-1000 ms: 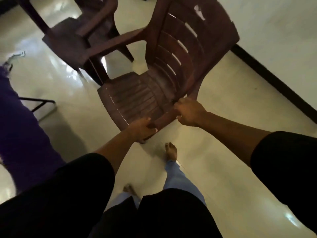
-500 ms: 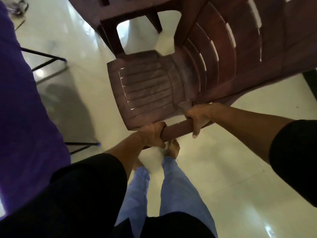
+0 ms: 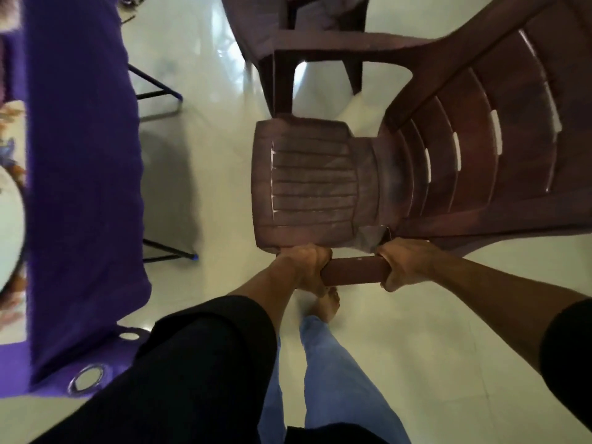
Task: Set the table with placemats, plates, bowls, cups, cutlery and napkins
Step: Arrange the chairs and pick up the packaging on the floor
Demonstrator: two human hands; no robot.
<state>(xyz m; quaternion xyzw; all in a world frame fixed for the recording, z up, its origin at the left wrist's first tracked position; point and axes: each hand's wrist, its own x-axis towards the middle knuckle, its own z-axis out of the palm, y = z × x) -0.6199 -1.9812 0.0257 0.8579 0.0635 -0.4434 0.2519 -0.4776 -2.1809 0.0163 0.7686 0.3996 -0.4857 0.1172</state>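
Observation:
A brown plastic armchair [image 3: 307, 187] stands in front of me, its seat facing left toward the table. Both hands grip its near armrest [image 3: 354, 270]: my left hand [image 3: 307, 264] at the front end, my right hand [image 3: 405, 261] closer to the backrest. The table [image 3: 80, 155], draped in a purple cloth, runs down the left side. On its top at the far left edge I see part of a white plate [image 3: 8, 225] on a flowered placemat [image 3: 9, 123].
A second brown chair [image 3: 288, 27] stands behind the one I hold. The table's dark metal legs [image 3: 160, 94] stick out onto the glossy cream floor [image 3: 416, 347]. My bare foot [image 3: 326, 302] and blue trouser legs are below the armrest.
The chair has swung round and come closer to the table, which now fills the left side. Both hands kept their grip on the armrest.

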